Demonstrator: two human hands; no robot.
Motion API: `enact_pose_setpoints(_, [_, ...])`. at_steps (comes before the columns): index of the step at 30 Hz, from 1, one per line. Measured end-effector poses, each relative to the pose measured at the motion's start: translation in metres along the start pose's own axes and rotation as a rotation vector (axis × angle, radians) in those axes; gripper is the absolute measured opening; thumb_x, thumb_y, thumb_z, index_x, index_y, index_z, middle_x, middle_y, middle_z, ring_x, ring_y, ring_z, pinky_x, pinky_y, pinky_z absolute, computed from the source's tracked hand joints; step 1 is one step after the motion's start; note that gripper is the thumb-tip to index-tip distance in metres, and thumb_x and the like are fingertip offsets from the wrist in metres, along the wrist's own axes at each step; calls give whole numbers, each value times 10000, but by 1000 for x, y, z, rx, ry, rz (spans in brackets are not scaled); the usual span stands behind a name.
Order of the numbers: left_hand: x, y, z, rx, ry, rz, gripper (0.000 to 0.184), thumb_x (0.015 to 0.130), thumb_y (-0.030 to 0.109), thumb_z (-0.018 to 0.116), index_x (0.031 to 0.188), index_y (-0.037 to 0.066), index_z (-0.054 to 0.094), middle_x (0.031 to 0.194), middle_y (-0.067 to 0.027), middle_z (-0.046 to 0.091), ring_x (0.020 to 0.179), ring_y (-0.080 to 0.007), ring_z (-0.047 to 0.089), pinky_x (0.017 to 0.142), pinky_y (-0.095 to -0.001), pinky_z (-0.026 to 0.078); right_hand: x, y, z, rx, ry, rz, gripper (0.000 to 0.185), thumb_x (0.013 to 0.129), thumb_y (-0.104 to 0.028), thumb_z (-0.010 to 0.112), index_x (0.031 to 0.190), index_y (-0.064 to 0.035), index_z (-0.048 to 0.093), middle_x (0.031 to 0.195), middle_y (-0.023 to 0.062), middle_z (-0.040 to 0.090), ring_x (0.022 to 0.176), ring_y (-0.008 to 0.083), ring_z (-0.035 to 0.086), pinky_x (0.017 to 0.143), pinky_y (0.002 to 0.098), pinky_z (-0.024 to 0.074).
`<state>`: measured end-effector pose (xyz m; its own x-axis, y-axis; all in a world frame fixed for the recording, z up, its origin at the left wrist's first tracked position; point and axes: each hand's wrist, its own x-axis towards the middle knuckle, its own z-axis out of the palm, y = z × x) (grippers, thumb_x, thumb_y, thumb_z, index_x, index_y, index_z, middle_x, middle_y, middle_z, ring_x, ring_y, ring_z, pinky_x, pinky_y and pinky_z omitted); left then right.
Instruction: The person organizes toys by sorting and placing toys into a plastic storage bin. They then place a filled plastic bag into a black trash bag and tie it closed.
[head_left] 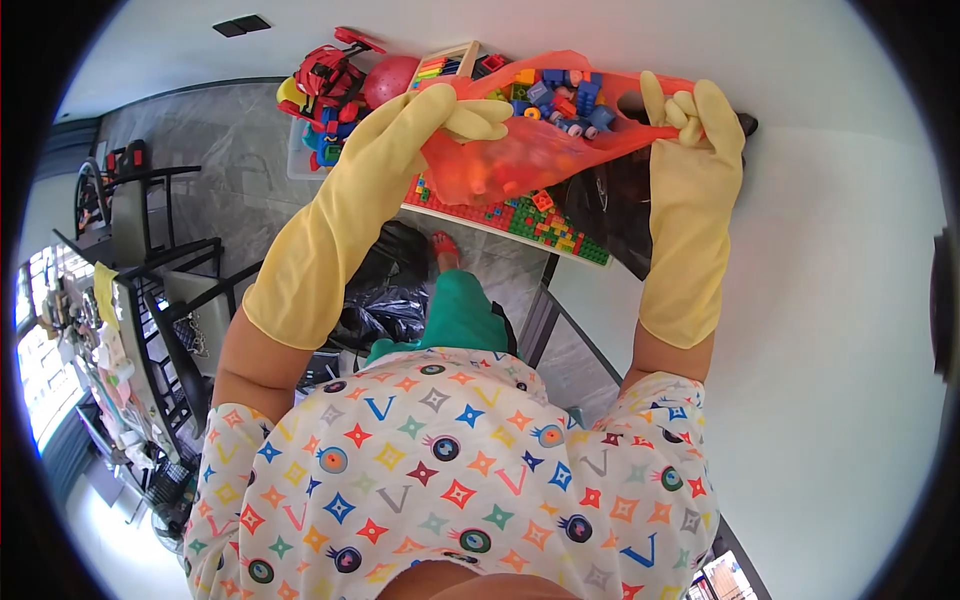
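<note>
Both hands wear long yellow rubber gloves. A red, see-through plastic bag (500, 165) is stretched between them at the top of the view, its mouth spread wide. Through the mouth show toy building blocks (565, 100), mostly blue, with some red, orange and yellow ones. My left hand (435, 115) is closed on the bag's left rim. On the opposite side, my right hand (690, 115) pinches the right rim, with a couple of fingers raised. Beneath the bag lies a studded block board (540, 222) covered in red, green and yellow pieces.
Left of the bag are a red ball (390, 80), a red toy or backpack (325, 80) and a clear bin (303, 150) of toys. Black plastic bags (385, 300) lie by my legs. Black chairs (130, 215) and a cluttered table stand far left; a white wall (830, 300) rises right.
</note>
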<state>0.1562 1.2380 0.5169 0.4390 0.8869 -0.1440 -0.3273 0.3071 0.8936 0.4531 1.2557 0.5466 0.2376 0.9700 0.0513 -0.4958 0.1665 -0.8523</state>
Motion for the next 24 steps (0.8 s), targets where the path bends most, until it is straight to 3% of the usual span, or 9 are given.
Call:
enact_pose_setpoints(4, [-14, 8, 2, 81, -42, 37, 522, 1124, 364, 392, 997, -9, 735, 1211, -198, 725, 1168, -281, 669, 1063, -396, 483, -16, -21, 26, -49, -70, -72, 300, 960, -175, 686, 717, -25, 598, 655, 6, 426, 653, 158, 471, 1061, 564, 509])
enact_pose_setpoints(7, [-23, 12, 0, 147, -160, 107, 530, 1130, 343, 364, 977, 0, 738, 1064, -170, 756, 1157, -295, 675, 1053, -404, 492, -22, -33, 35, -65, -165, -113, 335, 972, -205, 670, 698, -25, 602, 645, 6, 408, 649, 160, 433, 1038, 562, 513])
enact_pose_setpoints(12, [-62, 17, 1, 216, -195, 328, 383, 1138, 205, 318, 1237, -24, 608, 853, -136, 719, 1049, -328, 721, 990, -463, 540, -40, -45, 49, 61, -149, -160, 222, 977, -186, 655, 818, -32, 636, 664, 12, 439, 643, 152, 408, 1048, 566, 496])
enact_pose_setpoints(14, [-82, 23, 0, 369, -218, 451, 355, 1137, 165, 292, 1302, -39, 530, 790, -125, 695, 1001, -342, 737, 961, -486, 562, -57, -52, 68, 196, -13, -133, 294, 957, -101, 672, 700, -93, 531, 630, -15, 367, 619, 123, 386, 1050, 525, 490])
enact_pose_setpoints(15, [-94, 28, -5, 466, -238, 506, 345, 1137, 149, 276, 1320, -47, 492, 762, -117, 684, 984, -347, 742, 947, -496, 573, -67, -54, 70, 187, -65, -150, 293, 959, -105, 670, 703, -94, 528, 632, -14, 375, 618, 126, 388, 1049, 529, 485])
enact_pose_setpoints(18, [-137, 21, 2, 472, -115, 651, 414, 1144, 184, 219, 1010, -45, 537, 627, -81, 607, 794, -327, 716, 914, -507, 601, -109, -62, 82, 146, -155, -209, 294, 966, -113, 659, 711, -96, 514, 638, -8, 396, 612, 132, 393, 1047, 538, 475])
enact_pose_setpoints(22, [-225, 25, 14, 396, 83, 554, 560, 1151, 265, 196, 719, 50, 481, 517, -52, 507, 630, -279, 616, 915, -506, 600, -186, -69, 94, 144, -223, -215, 258, 983, -122, 642, 756, -92, 522, 648, 0, 401, 604, 132, 399, 1012, 571, 491])
enact_pose_setpoints(24, [-269, 21, 6, 378, 129, 534, 560, 1151, 275, 195, 729, 52, 487, 504, -48, 488, 638, -281, 625, 899, -511, 601, -220, -56, 89, -62, -250, -327, 221, 999, -127, 627, 802, -80, 539, 662, 1, 432, 616, 132, 445, 969, 574, 521])
